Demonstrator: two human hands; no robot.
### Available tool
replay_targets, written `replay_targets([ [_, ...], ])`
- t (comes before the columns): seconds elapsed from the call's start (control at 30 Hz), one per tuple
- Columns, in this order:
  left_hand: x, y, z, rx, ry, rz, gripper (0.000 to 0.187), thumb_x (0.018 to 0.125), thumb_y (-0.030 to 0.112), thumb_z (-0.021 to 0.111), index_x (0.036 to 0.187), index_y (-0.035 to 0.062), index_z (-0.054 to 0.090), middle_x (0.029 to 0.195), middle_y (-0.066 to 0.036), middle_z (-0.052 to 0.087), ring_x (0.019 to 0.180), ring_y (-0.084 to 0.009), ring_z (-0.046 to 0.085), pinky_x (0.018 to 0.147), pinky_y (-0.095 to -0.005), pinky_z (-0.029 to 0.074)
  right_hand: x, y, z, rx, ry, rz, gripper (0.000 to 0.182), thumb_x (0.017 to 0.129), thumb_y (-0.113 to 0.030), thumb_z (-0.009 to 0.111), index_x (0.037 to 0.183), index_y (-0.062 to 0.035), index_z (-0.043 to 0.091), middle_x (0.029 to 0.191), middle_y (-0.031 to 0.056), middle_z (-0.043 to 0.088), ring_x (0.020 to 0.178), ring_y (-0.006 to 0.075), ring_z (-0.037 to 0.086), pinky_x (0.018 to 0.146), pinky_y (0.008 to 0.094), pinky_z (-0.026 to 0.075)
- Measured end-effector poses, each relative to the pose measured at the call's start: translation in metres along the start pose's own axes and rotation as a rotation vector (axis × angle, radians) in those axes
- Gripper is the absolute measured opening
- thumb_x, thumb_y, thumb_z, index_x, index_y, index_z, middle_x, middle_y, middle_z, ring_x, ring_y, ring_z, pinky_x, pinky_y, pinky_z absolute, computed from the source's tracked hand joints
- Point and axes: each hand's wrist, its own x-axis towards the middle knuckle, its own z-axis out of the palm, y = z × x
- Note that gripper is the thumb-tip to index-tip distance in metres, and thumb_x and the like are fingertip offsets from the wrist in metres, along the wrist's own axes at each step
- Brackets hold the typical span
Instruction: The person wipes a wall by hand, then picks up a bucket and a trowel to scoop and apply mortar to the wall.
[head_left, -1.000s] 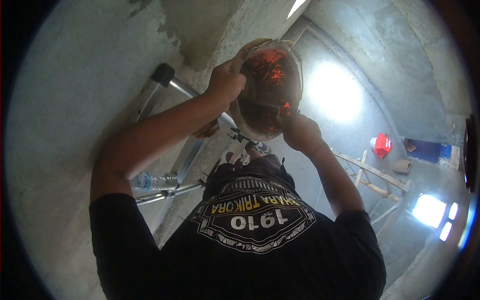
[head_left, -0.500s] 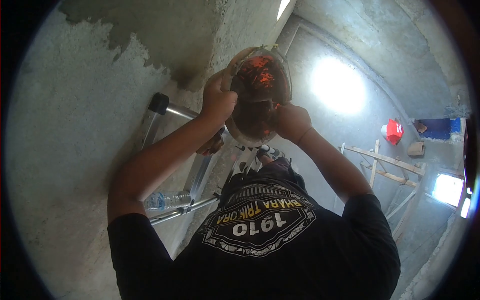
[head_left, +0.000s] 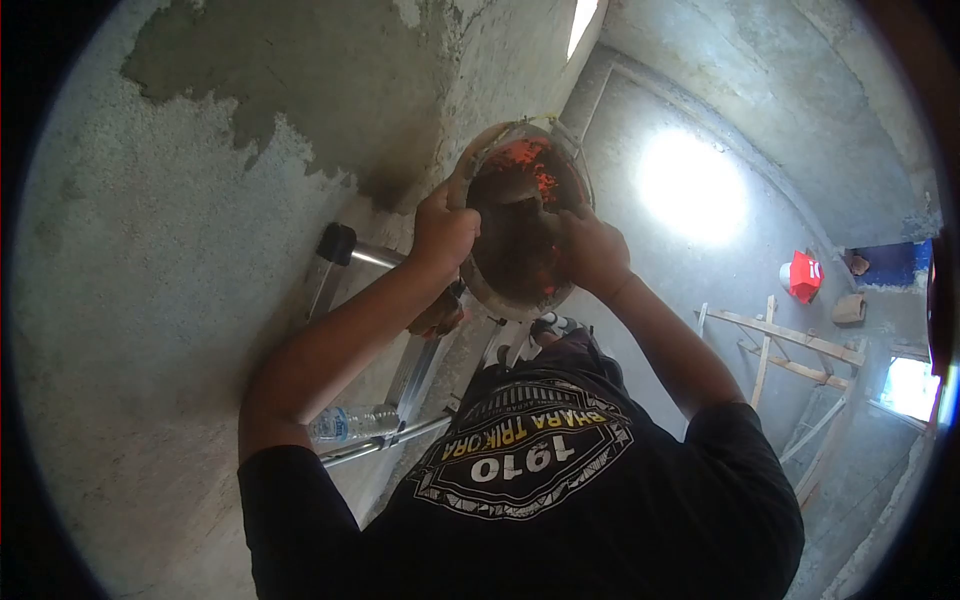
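My left hand point(head_left: 445, 238) grips the left rim of a round bucket point(head_left: 512, 255), which is tilted so that its inside faces me. Grey-brown mortar coats the inside, with orange patches showing near the top. My right hand point(head_left: 594, 252) is at the bucket's right side, reaching over the rim with its fingers curled. A dark, flat edge shows in the mortar beside those fingers; whatever the hand holds is too hidden to name.
A metal ladder point(head_left: 378, 254) stands by the left wall, with a plastic bottle point(head_left: 352, 422) lying on it. Wet plaster point(head_left: 300, 75) covers the upper wall. A wooden frame point(head_left: 790, 335) and a red-and-white container point(head_left: 802, 277) are at the right.
The bucket and both hands appear slightly lower and further right, as does the whole scene. My right hand has shifted a little further inward over the mortar.
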Motion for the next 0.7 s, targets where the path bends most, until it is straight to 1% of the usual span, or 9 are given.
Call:
replay_targets([
  [0.03, 0.001, 0.002, -0.001, 0.018, -0.007, -0.02, 0.033, 0.06, -0.004, 0.053, 0.092, 0.0017, 0.062, 0.072, -0.001, 0.055, 0.064, -0.0121, 0.05, 0.057, -0.0267, 0.04, 0.001, 0.006, 0.004, 0.042, 0.049, -0.03, 0.045, 0.076, -0.022, 0.069, 0.117, -0.0093, 0.058, 0.107, 0.0138, 0.058, 0.09, 0.0334, 0.066, 0.073, 0.0439, 0.056],
  [0.13, 0.005, 0.003, -0.003, 0.038, 0.0, -0.017, 0.032, 0.06, -0.004, 0.053, 0.09, 0.0015, 0.061, 0.07, -0.001, 0.053, 0.063, -0.0124, 0.049, 0.057, -0.0268, 0.04, -0.006, 0.021, 0.007, 0.12, 0.143, -0.089, 0.045, 0.078, -0.021, 0.067, 0.119, -0.0087, 0.057, 0.107, 0.0136, 0.058, 0.089, 0.0356, 0.065, 0.074, 0.0454, 0.054],
  [0.27, 0.01, -0.003, -0.004, 0.006, 0.02, -0.015, 0.03, 0.06, -0.004, 0.054, 0.089, 0.0014, 0.061, 0.069, -0.001, 0.051, 0.062, -0.013, 0.048, 0.057, -0.027, 0.04, -0.015, 0.044, 0.003, 0.18, 0.191, -0.177, 0.043, 0.08, -0.019, 0.066, 0.121, -0.0086, 0.056, 0.107, 0.0133, 0.057, 0.09, 0.036, 0.064, 0.076, 0.0451, 0.053],
  [0.33, 0.008, -0.002, -0.003, -0.032, 0.051, -0.084, 0.03, 0.061, -0.004, 0.054, 0.09, 0.0011, 0.06, 0.069, -0.001, 0.051, 0.062, -0.0131, 0.048, 0.057, -0.0272, 0.04, -0.023, 0.055, -0.001, 0.225, 0.236, -0.2, 0.042, 0.08, -0.013, 0.066, 0.12, -0.0085, 0.056, 0.11, 0.0136, 0.058, 0.093, 0.0355, 0.063, 0.078, 0.0439, 0.052],
  [0.37, 0.006, -0.001, -0.002, -0.031, 0.058, -0.078, 0.03, 0.061, -0.004, 0.054, 0.09, 0.0011, 0.06, 0.069, -0.001, 0.051, 0.062, -0.0131, 0.048, 0.057, -0.0272, 0.04, -0.025, 0.063, 0.001, 0.226, 0.24, -0.208, 0.042, 0.08, -0.013, 0.066, 0.12, -0.0085, 0.056, 0.11, 0.0136, 0.058, 0.093, 0.0355, 0.063, 0.078, 0.0439, 0.052],
  [0.47, 0.0, 0.003, -0.001, -0.057, 0.028, -0.15, 0.033, 0.06, -0.004, 0.053, 0.093, 0.0005, 0.06, 0.073, -0.002, 0.052, 0.065, -0.0136, 0.049, 0.058, -0.0274, 0.041, -0.028, 0.081, 0.0, 0.248, 0.398, -0.268, 0.044, 0.076, -0.004, 0.067, 0.119, -0.0061, 0.056, 0.112, 0.0151, 0.061, 0.095, 0.0349, 0.063, 0.079, 0.0414, 0.052],
  [0.57, 0.005, -0.007, -0.003, -0.059, 0.019, -0.142, 0.034, 0.06, -0.004, 0.053, 0.094, 0.0002, 0.061, 0.073, -0.002, 0.053, 0.066, -0.0139, 0.049, 0.058, -0.0275, 0.041, -0.024, 0.098, -0.006, 0.317, 0.396, -0.312, 0.043, 0.076, -0.005, 0.068, 0.117, -0.0051, 0.055, 0.108, 0.0163, 0.063, 0.094, 0.036, 0.064, 0.078, 0.0417, 0.052],
  [0.6, 0.005, -0.006, -0.002, -0.086, 0.035, -0.132, 0.035, 0.06, -0.004, 0.052, 0.094, -0.0003, 0.061, 0.074, -0.002, 0.054, 0.066, -0.0142, 0.05, 0.058, -0.0274, 0.041, -0.022, 0.097, -0.012, 0.387, 0.38, -0.257, 0.043, 0.077, -0.008, 0.071, 0.116, -0.0054, 0.055, 0.103, 0.0167, 0.065, 0.09, 0.0358, 0.065, 0.075, 0.0413, 0.053],
  [0.7, 0.008, -0.008, -0.005, -0.101, 0.054, -0.142, 0.033, 0.061, -0.004, 0.052, 0.092, 0.0, 0.06, 0.074, -0.003, 0.054, 0.066, -0.0147, 0.05, 0.058, -0.0275, 0.041, -0.006, 0.107, -0.02, 0.335, 0.374, -0.24, 0.041, 0.076, -0.014, 0.076, 0.112, -0.0054, 0.057, 0.1, 0.0155, 0.065, 0.087, 0.0341, 0.067, 0.073, 0.0395, 0.054],
])
